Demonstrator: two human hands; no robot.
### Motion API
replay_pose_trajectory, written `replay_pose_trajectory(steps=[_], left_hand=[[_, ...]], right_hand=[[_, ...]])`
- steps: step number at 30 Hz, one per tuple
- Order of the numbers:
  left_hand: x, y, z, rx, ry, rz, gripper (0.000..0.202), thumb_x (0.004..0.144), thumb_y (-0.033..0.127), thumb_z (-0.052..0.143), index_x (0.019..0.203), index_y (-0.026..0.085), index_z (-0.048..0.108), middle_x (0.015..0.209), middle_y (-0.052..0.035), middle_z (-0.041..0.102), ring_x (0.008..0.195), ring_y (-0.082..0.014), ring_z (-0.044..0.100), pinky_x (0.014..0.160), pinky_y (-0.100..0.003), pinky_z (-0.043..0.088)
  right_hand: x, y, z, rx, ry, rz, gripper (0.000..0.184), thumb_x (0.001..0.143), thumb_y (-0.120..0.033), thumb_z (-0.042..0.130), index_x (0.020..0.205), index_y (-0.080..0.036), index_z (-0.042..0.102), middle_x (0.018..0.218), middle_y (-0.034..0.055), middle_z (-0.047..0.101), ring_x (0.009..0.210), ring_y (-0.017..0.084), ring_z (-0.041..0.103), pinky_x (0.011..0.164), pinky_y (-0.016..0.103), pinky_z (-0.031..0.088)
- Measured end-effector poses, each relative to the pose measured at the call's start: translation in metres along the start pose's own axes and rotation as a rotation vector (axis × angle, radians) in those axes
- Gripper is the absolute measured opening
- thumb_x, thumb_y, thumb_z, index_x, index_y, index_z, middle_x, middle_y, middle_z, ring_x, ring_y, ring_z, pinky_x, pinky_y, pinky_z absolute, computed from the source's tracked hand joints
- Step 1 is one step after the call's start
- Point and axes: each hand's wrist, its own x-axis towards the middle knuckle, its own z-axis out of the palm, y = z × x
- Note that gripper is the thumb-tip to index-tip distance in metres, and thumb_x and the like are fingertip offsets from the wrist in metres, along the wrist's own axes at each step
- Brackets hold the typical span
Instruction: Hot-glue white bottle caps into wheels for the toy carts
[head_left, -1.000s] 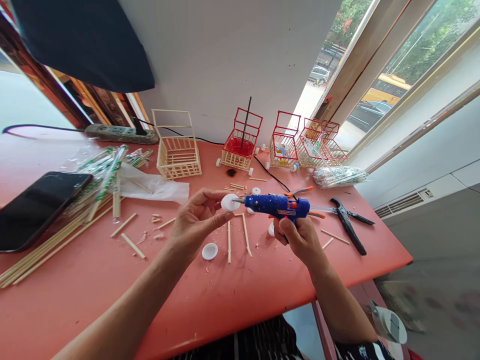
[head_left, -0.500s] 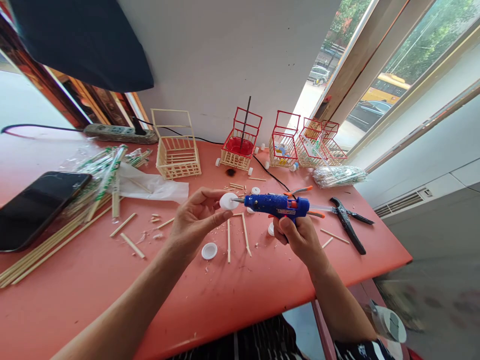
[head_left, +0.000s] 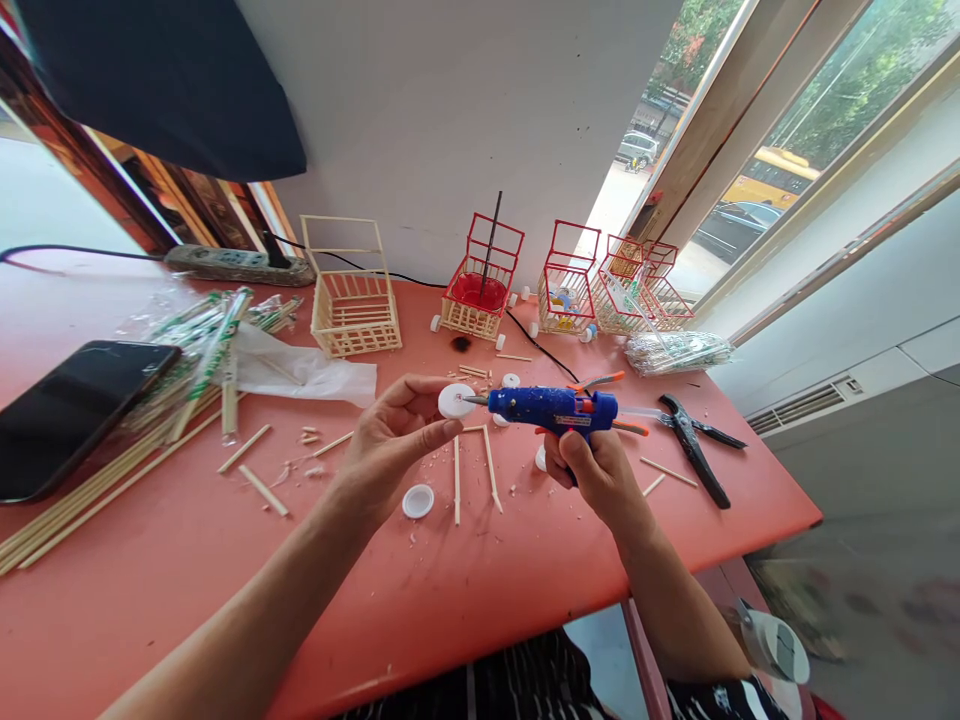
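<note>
Between the thumb and fingers of my left hand (head_left: 394, 430) is a white plastic bottle cap (head_left: 454, 401), its face turned to the right. My right hand (head_left: 596, 465) grips a blue hot glue gun (head_left: 551, 408) by its handle. The gun's metal nozzle points left and meets the middle of the cap, where a small blob shows. A clear glue stick (head_left: 641, 413) sticks out of the gun's rear. Below the hands lie another white cap (head_left: 418, 501) and a joined frame of thin wooden sticks (head_left: 457, 480).
A bare wooden-stick cart (head_left: 356, 310) and red-trimmed carts (head_left: 480, 290) line the wall. On the left are a phone (head_left: 82, 415), long sticks (head_left: 112, 475) and plastic-wrapped sticks (head_left: 214, 345). Black-handled cutters (head_left: 694, 450) lie right. A power strip (head_left: 236, 266) sits at the back left.
The cap in my left hand has tilted slightly, showing more of its face with a small blob at the centre. The glue gun has barely moved.
</note>
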Motion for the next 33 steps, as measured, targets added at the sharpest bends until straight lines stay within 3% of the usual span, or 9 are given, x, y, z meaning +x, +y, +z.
replay_pose_trajectory(steps=[8,27,33], left_hand=[[-0.002,0.0,0.003,0.001,0.026,-0.014,0.038,0.065,0.026,0.099,0.096,0.023,0.077,0.101,-0.0056,0.083,0.098,-0.0244,0.076,0.091,-0.036,0.055],[-0.005,-0.002,0.006,-0.052,-0.039,-0.063,0.031,0.073,0.028,0.095,0.101,0.024,0.082,0.103,-0.0062,0.083,0.098,-0.0208,0.075,0.091,-0.031,0.056],[-0.007,-0.003,0.008,-0.044,-0.038,-0.073,0.033,0.071,0.031,0.095,0.101,0.024,0.082,0.104,-0.0067,0.083,0.098,-0.0227,0.075,0.094,-0.034,0.057]], right_hand=[[0.001,-0.006,0.0,0.037,-0.019,0.001,0.065,0.092,-0.081,0.056,0.065,-0.024,0.041,0.055,-0.0064,0.034,0.045,0.009,0.033,0.046,0.028,0.025],[0.004,-0.009,0.001,0.08,-0.041,0.021,0.067,0.09,-0.081,0.059,0.063,-0.024,0.04,0.053,-0.0071,0.034,0.044,0.009,0.032,0.046,0.028,0.024],[0.004,-0.01,0.0,0.074,-0.03,0.032,0.069,0.089,-0.084,0.059,0.062,-0.025,0.037,0.054,-0.0071,0.032,0.045,0.009,0.032,0.046,0.028,0.025]])
